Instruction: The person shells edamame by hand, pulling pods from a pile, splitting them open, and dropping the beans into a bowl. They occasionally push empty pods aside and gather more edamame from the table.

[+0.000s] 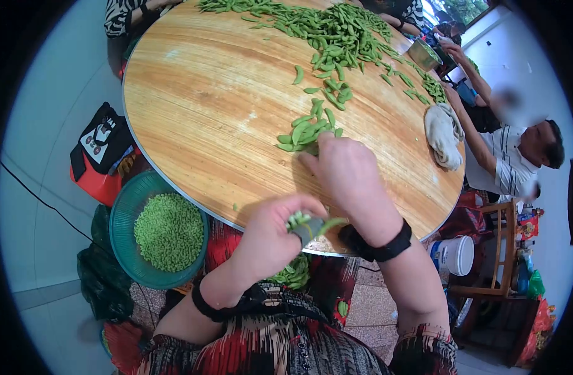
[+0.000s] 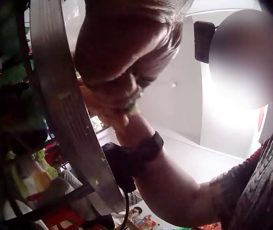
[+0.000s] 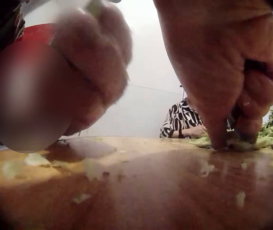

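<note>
My left hand (image 1: 264,234) is raised at the table's near edge, fingers curled round pale shelled soybeans (image 1: 295,219) and a green soybean pod (image 1: 331,224). A grey cover (image 1: 308,231) wraps a digit of that hand. Farther over the table, my right hand (image 1: 349,172) reaches down to a small heap of soybean pods (image 1: 305,132). In the right wrist view, thumb and fingers of the right hand (image 3: 227,86) come together low at the tabletop, pinching at a pod; the fingertips partly hide it. The left hand (image 3: 96,67) is blurred there.
A large pod pile (image 1: 343,34) covers the far side of the round wooden table (image 1: 193,119). A teal basket (image 1: 121,244) of shelled soybeans stands at lower left. A crumpled cloth (image 1: 444,134) lies at the right edge. Other people sit around the table; a white bucket (image 1: 455,255) stands at right.
</note>
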Demonstrator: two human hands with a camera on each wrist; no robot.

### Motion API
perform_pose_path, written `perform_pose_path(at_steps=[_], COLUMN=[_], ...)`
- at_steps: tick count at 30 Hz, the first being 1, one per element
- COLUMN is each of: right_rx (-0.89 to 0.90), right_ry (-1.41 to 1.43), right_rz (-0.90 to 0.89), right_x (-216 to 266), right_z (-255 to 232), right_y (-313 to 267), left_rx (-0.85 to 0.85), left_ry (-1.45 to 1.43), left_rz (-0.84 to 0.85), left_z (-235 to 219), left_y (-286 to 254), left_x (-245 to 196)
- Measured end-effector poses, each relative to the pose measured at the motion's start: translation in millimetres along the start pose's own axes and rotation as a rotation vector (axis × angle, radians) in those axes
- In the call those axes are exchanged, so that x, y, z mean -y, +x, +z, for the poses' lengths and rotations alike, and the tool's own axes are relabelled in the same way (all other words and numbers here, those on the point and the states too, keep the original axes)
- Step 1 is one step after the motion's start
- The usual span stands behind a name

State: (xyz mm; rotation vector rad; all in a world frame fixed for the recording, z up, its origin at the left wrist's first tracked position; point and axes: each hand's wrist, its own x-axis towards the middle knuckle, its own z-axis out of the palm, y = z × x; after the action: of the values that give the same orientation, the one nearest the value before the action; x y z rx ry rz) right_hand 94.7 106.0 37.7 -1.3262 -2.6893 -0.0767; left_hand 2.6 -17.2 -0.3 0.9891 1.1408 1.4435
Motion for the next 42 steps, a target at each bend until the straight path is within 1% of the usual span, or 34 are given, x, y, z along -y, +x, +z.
perform_pose_path(at_steps=[2,3,4,6,7,8,9,10,12,13,14,15,16,18,19,20,21,22,24,25,27,28,30,34,36,37,39,40,42], right_rx=[0.07,0.072,0.065,0.057,-0.002,-0.059,-0.037,-0.038,0.011,-0.073,-0.179,-0.219,-0.256,-0.267,-0.245,-0.223,-0.246,-0.247,-0.001,0.001,0.274,0.274,0.379,0.352,0.232,0.231,0.404,0.405,0.441], right_ry=[-0.038,-0.04,-0.055,-0.071,0.076,0.222,0.531,0.529,1.223,1.244,1.1,0.988,0.876,0.92,1.034,1.147,1.107,1.11,1.436,1.44,1.759,1.761,1.754,1.717,1.535,1.535,2.036,2.036,2.111], right_rz=[-0.001,-0.003,0.021,0.043,0.034,0.024,0.076,0.074,0.358,0.348,0.302,0.254,0.207,0.216,0.253,0.287,0.244,0.244,0.39,0.39,0.46,0.459,0.392,0.454,0.389,0.391,0.565,0.567,0.589], right_x=[1,0,-2,-11,-18,-25,-32,-29,-23,-15,-9,-6,-2,2,3,4,5,5,5,5,0,-1,-3,0,2,1,-3,-3,-2], right_z=[8,8,7,1,-7,-12,-12,-15,-22,-19,-13,-11,-9,-3,0,1,1,1,-3,-8,-21,-21,-21,-17,-13,-15,-21,-20,-18], right_y=[2,1,-3,-11,-16,-22,-31,-40,-62,-73,-82,-91,-99,-109,-112,-113,-113,-114,-116,-116,-117,-118,-119,-117,-119,-118,-114,-114,-114], left_rx=[0.417,0.485,0.483,0.386,0.385,0.256,0.127,0.127,0.024,0.026,-0.01,-0.046,-0.044,-0.005,0.0,0.005,0.008,0.006,-0.021,-0.024,-0.05,-0.051,-0.057,-0.047,-0.015,-0.013,0.151,0.151,0.286], left_ry=[0.103,0.021,0.019,-0.068,-0.07,-0.187,-0.302,-0.304,-0.739,-0.737,-0.789,-0.84,-0.836,-0.855,-0.85,-0.857,-0.865,-0.862,-0.771,-0.768,-0.637,-0.635,-0.509,-0.435,-0.359,-0.359,-0.5,-0.5,-0.84], left_rz=[-0.059,-0.213,-0.212,-0.246,-0.244,-0.269,-0.292,-0.289,-0.296,-0.297,-0.275,-0.252,-0.252,-0.257,-0.26,-0.305,-0.348,-0.349,-0.275,-0.276,-0.182,-0.183,-0.162,-0.128,-0.108,-0.109,-0.189,-0.191,-0.398], left_z=[-5,-5,-5,-1,1,4,7,10,18,19,21,22,22,20,21,21,22,22,22,22,22,21,20,22,22,21,14,9,1], left_y=[-3,-4,-5,-7,-8,-8,-8,-7,-5,-4,-3,-2,-2,-4,-4,-5,-5,-6,-8,-8,-7,-6,-5,-5,-5,-5,-2,-1,2], left_x=[-5,-7,-11,-17,-15,-11,-8,-6,-4,-1,2,4,5,6,5,3,2,2,4,1,-10,-9,-3,0,2,1,-2,0,5])
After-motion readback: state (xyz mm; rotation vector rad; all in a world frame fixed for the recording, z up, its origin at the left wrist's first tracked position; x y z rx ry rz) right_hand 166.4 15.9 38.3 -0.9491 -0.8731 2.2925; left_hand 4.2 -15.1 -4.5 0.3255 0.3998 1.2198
